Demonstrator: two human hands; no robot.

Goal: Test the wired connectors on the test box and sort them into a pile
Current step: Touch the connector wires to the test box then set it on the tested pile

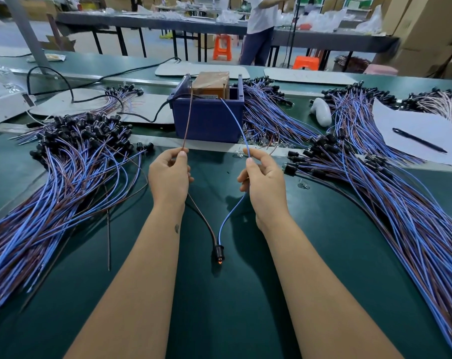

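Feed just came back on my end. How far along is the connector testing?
Done, likely: the heap on the left. In hand: left hand pinches the brown wire, right hand the blue, each meeting a test box lead; the connector glows orange. Left: sorting it, then probably the heaps on the right.

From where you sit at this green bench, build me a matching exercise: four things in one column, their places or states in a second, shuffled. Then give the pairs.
Things:
1. thin brown wire
2. thin blue wire
3. small black lamp connector
4. black pen

Places or states:
A. lying on a white paper sheet
B. pinched in the right hand
C. glowing orange, between the forearms
D. pinched in the left hand

Pairs: 1-D, 2-B, 3-C, 4-A
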